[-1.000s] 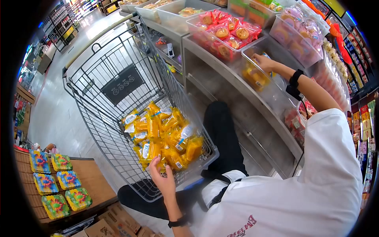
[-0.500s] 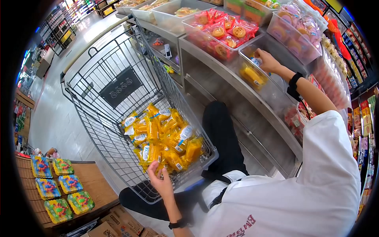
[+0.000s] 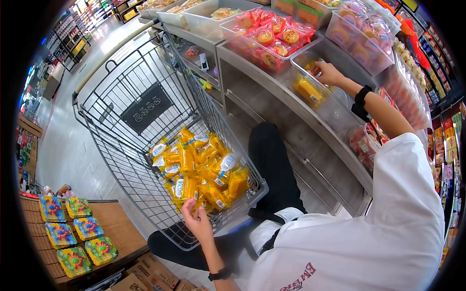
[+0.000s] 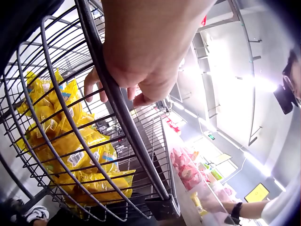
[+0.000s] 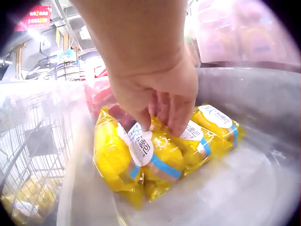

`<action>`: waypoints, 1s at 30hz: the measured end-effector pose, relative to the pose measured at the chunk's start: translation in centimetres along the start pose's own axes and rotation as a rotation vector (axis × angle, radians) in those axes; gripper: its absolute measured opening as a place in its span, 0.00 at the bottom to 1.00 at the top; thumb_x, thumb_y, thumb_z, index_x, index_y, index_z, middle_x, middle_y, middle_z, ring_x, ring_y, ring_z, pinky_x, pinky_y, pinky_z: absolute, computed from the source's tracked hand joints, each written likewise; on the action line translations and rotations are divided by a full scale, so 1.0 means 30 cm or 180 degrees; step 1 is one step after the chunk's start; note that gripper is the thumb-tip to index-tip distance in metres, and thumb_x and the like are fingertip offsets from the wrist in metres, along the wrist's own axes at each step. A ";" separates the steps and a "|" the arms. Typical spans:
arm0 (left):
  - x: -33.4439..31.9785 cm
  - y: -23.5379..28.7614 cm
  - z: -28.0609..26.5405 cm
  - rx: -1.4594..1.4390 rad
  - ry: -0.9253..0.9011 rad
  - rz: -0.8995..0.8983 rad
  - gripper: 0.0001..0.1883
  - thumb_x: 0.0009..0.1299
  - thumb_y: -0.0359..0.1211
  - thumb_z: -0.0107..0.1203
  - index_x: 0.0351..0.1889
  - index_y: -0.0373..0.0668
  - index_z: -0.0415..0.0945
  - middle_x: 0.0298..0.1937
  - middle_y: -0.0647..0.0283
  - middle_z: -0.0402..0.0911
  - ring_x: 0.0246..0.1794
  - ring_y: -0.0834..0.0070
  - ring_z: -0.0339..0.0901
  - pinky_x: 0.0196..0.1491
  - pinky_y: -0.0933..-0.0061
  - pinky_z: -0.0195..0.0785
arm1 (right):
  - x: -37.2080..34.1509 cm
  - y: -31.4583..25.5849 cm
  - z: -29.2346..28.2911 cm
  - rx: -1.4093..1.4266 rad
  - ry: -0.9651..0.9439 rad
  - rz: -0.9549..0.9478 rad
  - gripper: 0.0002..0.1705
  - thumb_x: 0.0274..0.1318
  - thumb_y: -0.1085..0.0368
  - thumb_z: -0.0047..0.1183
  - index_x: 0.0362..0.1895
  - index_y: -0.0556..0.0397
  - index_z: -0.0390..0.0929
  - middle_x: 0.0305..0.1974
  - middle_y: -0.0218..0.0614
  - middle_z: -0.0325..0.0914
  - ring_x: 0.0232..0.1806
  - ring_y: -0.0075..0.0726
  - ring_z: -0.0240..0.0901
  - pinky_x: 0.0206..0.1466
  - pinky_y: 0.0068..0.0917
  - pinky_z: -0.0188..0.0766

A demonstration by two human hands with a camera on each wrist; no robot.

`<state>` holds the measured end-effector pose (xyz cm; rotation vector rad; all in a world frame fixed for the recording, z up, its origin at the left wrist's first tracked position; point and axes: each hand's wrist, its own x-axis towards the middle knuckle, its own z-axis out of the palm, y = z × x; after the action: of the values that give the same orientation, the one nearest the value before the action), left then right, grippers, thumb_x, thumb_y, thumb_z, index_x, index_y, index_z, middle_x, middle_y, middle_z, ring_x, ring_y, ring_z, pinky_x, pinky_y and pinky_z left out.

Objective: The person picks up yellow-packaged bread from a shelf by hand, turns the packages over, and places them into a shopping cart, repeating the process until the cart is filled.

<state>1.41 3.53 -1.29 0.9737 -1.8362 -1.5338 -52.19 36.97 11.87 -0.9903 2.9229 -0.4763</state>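
Note:
In the head view my right hand [image 3: 331, 75] reaches down into a clear plastic bin [image 3: 335, 112] on the display shelf. The right wrist view shows several yellow bread packets leaning in a row there. Thumb and fingers pinch one bread packet [image 5: 160, 153] near its white label, with another packet [image 5: 115, 157] beside it. My left hand [image 3: 198, 224] hangs over the near rim of the wire shopping cart [image 4: 134, 136], fingers loosely bent and holding nothing. Below it, a pile of the same yellow packets [image 3: 208, 162] lies in the cart.
Left of the bin stands a tub of red-wrapped cookies [image 3: 274, 36], and behind it a tub of purple-wrapped ones [image 3: 361, 36]. My leg [image 3: 272, 165] is between cart and shelf. Colourful packs [image 3: 73, 262] sit on a wooden stand at lower left.
The right hand stays in the bin, its grip shifting among the bread packets there. My left hand has dropped slightly, its fingers bending more. The pile in the cart looks the same.

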 end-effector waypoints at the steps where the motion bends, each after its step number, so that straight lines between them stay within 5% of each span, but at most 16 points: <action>1: 0.000 0.002 -0.003 0.0028 0.0022 -0.0015 0.18 0.65 0.20 0.50 0.54 0.39 0.68 0.59 0.58 0.72 0.58 0.68 0.71 0.56 0.68 0.68 | -0.004 -0.006 -0.005 -0.0116 0.0107 -0.0067 0.18 0.44 0.62 0.64 0.41 0.55 0.78 0.36 0.46 0.82 0.40 0.44 0.81 0.44 0.38 0.75; 14: 0.000 0.003 -0.003 0.0097 0.0108 -0.0018 0.16 0.66 0.20 0.49 0.53 0.38 0.70 0.59 0.58 0.71 0.56 0.70 0.72 0.55 0.70 0.69 | 0.027 0.015 0.017 -0.0385 -0.0142 -0.0546 0.13 0.45 0.63 0.62 0.37 0.54 0.86 0.31 0.46 0.83 0.32 0.49 0.80 0.41 0.38 0.75; 17: -0.001 0.002 -0.002 0.0026 0.0155 -0.0010 0.16 0.66 0.20 0.49 0.52 0.38 0.70 0.59 0.58 0.71 0.57 0.70 0.72 0.56 0.70 0.68 | 0.011 -0.035 -0.028 -0.0893 0.0302 -0.0994 0.13 0.46 0.62 0.63 0.36 0.55 0.86 0.29 0.47 0.83 0.31 0.46 0.81 0.41 0.38 0.75; 19: 0.001 -0.008 -0.004 -0.0043 0.0182 -0.0027 0.16 0.66 0.20 0.49 0.52 0.38 0.70 0.59 0.58 0.71 0.57 0.70 0.72 0.56 0.70 0.68 | -0.018 -0.165 -0.099 0.0230 -0.0427 0.0473 0.18 0.45 0.55 0.66 0.34 0.57 0.85 0.26 0.45 0.82 0.30 0.41 0.81 0.38 0.37 0.75; 20: 0.000 -0.009 -0.007 -0.0087 0.0187 -0.0041 0.16 0.66 0.20 0.48 0.52 0.38 0.70 0.59 0.58 0.71 0.57 0.70 0.71 0.56 0.70 0.68 | -0.022 -0.176 -0.089 0.0233 -0.0427 0.0479 0.18 0.45 0.55 0.66 0.34 0.57 0.85 0.26 0.45 0.82 0.30 0.41 0.81 0.38 0.37 0.75; 22: 0.000 0.000 -0.003 -0.0105 0.0137 -0.0079 0.16 0.66 0.20 0.48 0.52 0.38 0.70 0.59 0.58 0.71 0.58 0.70 0.71 0.56 0.70 0.68 | -0.046 -0.177 -0.087 -0.0339 -0.1655 0.0532 0.27 0.42 0.46 0.67 0.33 0.59 0.85 0.24 0.42 0.80 0.29 0.37 0.80 0.34 0.33 0.75; 26: -0.003 0.001 -0.010 -0.0119 0.0111 -0.0092 0.16 0.66 0.20 0.48 0.52 0.38 0.70 0.59 0.58 0.71 0.58 0.70 0.71 0.56 0.70 0.68 | -0.045 -0.143 -0.052 -0.0476 -0.1316 0.0332 0.32 0.39 0.39 0.66 0.29 0.59 0.84 0.21 0.39 0.78 0.27 0.37 0.78 0.34 0.31 0.75; 29: 0.000 -0.001 -0.013 -0.0186 0.0105 -0.0029 0.16 0.66 0.19 0.48 0.52 0.38 0.70 0.59 0.58 0.71 0.58 0.71 0.71 0.56 0.71 0.68 | -0.056 -0.119 -0.082 -0.0205 -0.1249 0.0712 0.21 0.45 0.50 0.61 0.33 0.56 0.81 0.29 0.37 0.80 0.31 0.32 0.78 0.34 0.29 0.72; 30: 0.001 -0.004 -0.011 -0.0195 0.0109 -0.0038 0.16 0.66 0.19 0.48 0.52 0.38 0.70 0.59 0.58 0.71 0.58 0.71 0.71 0.56 0.71 0.68 | -0.066 -0.119 -0.098 0.0695 -0.1106 0.1073 0.22 0.46 0.52 0.59 0.41 0.55 0.79 0.35 0.38 0.80 0.36 0.32 0.78 0.37 0.30 0.73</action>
<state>1.66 3.30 -1.34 0.9781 -1.7527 -1.5616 -48.83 36.28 15.55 -0.4821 2.5812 -0.5286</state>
